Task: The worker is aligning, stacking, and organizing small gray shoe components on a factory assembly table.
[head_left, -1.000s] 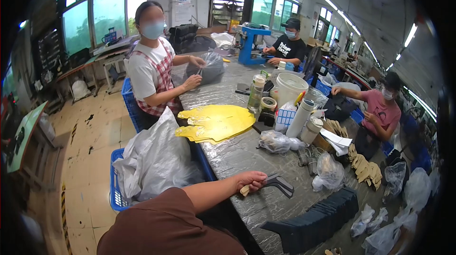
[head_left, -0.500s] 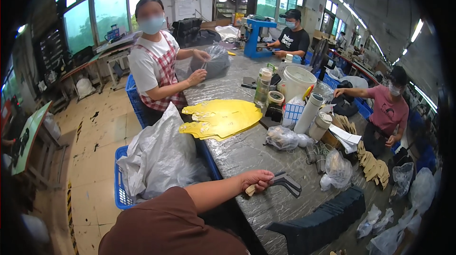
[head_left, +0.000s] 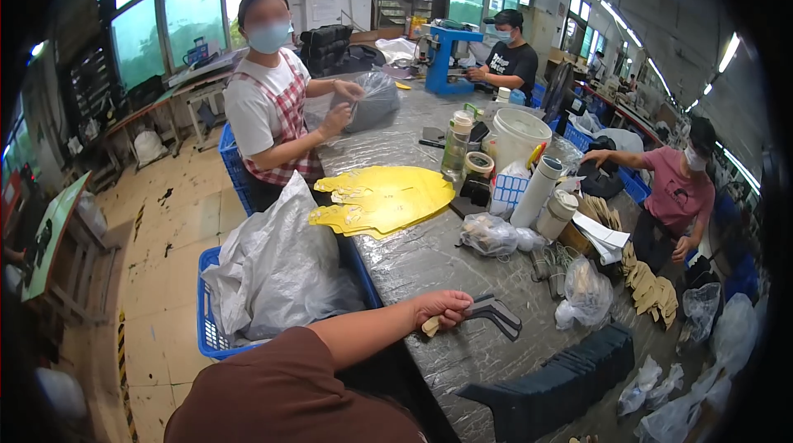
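Note:
My left hand [head_left: 443, 311] comes in from the lower left under a brown sleeve, its fingers closed above the table's near edge. Out of the fist, to the right, stick a few flat, dark grey curved pieces [head_left: 498, 317] with bent ends. A small beige piece [head_left: 431, 326] shows below the fingers, on the wrist side. Nearest to these, further right, lies a long row of overlapping black pieces [head_left: 553, 377] on the grey table [head_left: 396, 278]. My right hand cannot be seen.
Yellow sheets [head_left: 388, 199] lie ahead on the table. Beyond stand a bottle [head_left: 456, 146], a white bucket [head_left: 516, 139] and bagged parts [head_left: 585, 290]. A blue crate [head_left: 216, 336] with a white sack is at left. Co-workers sit or stand around the table.
My left hand has shifted slightly left and up in the picture, still closed on the dark grey pieces. The co-worker at right has lowered a hand onto a black item.

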